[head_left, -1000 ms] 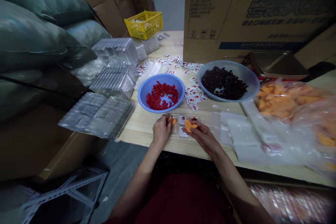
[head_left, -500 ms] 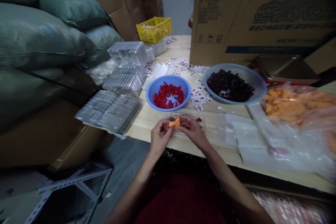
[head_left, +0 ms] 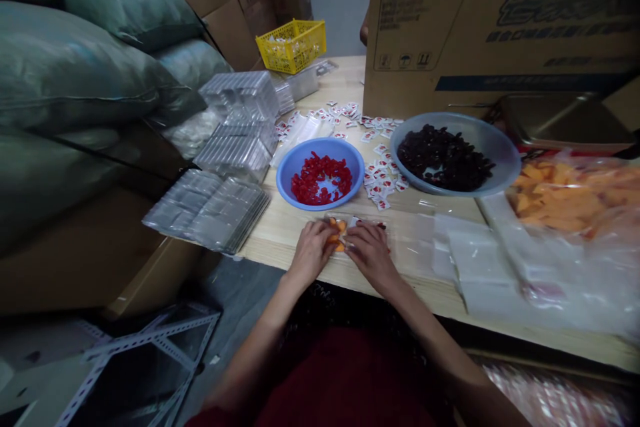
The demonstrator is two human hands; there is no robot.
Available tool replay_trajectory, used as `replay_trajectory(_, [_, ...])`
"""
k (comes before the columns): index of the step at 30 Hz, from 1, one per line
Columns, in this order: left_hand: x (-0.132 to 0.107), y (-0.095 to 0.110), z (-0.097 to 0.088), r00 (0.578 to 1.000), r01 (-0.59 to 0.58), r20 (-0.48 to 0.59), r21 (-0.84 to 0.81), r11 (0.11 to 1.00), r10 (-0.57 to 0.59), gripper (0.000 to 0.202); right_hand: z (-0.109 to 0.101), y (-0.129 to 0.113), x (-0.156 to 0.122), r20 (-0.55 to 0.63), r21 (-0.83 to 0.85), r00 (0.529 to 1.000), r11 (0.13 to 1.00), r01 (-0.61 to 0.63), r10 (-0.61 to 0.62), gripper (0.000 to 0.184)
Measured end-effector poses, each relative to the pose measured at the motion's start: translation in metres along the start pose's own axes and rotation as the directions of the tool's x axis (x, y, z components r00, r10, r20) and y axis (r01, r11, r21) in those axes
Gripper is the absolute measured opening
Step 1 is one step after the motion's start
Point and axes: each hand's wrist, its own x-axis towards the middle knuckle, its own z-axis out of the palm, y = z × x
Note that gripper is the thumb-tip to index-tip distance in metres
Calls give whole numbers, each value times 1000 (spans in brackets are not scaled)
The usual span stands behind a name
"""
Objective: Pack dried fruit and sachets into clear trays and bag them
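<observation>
since half a second ago, the orange pieces (head_left: 341,225) i was holding up between both sets of fingers have gone down into the left compartment of the clear tray (head_left: 346,217), and my fingers have dropped with them. left fingers (head_left: 319,230) bent, touching the pieces at their left edge; right fingers (head_left: 364,235) curled over the tray's middle, just beside them. can't tell if either is pinching, tips are hidden. a few dark red bits (head_left: 381,225) show past my right knuckles. tray sits near the front edge of the table (head_left: 273,240). just behind it: blue bowl (head_left: 284,177) of red pieces; to its right, white sachets (head_left: 381,181), then a wider bowl (head_left: 506,167) of dark pieces. bag of orange pieces (head_left: 565,197) far right, stacked clear trays (head_left: 215,210) left.
</observation>
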Motion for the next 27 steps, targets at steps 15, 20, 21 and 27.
replay_trajectory(15, [6, -5, 4, 994, -6, -102, 219, 976, 29, 31, 4, -1, 23, 84, -170, 996, 984, 56, -42, 27])
replay_trajectory(20, [-9, 41, 10, 943, -263, -193, 68, 962, 271, 46, -14, -23, 14, 10, 659, 932, 698, -279, 363, 44])
replay_trajectory(21, [-10, 47, 13, 936, -307, -150, 91, 947, 318, 53, -19, -29, 13, 115, 778, 897, 523, -349, 427, 49])
replay_trajectory(27, [-25, 4, -31, 975, -33, -218, 91, 995, 52, 42, -61, -40, -7, 220, 806, 871, 422, -416, 439, 39])
